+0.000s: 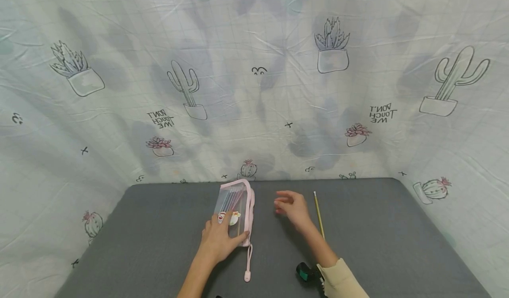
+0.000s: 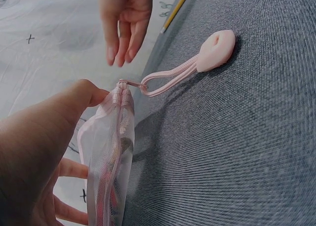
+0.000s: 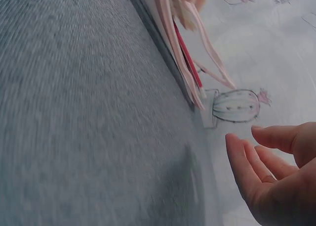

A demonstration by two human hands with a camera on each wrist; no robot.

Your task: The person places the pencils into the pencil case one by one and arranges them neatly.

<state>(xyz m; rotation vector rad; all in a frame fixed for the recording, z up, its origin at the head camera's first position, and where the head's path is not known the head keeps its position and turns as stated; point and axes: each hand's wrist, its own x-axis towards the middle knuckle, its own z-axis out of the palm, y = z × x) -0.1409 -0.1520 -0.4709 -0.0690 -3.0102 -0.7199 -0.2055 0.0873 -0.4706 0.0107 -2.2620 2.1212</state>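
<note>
A clear pencil case (image 1: 250, 203) with pink edging lies on the grey table, several pencils visible through its side. My left hand (image 1: 218, 240) holds it, fingers spread over the clear face and thumb at the zipped edge. From the zip hangs a pink cord with a soft pull tab (image 2: 217, 50). In the right wrist view the case's edges gape, and a red pencil (image 3: 188, 55) shows between them. Apart from the case, to its right, my right hand (image 1: 293, 207) hovers with loosely bent fingers and nothing in them. A yellow pencil (image 1: 318, 214) lies beyond that hand, partly hidden by the forearm.
The grey tabletop (image 1: 159, 236) ends at a hanging cloth (image 1: 254, 112) printed with cacti, which also closes off both sides. A black device with a green patch (image 1: 305, 271) sits by my right sleeve.
</note>
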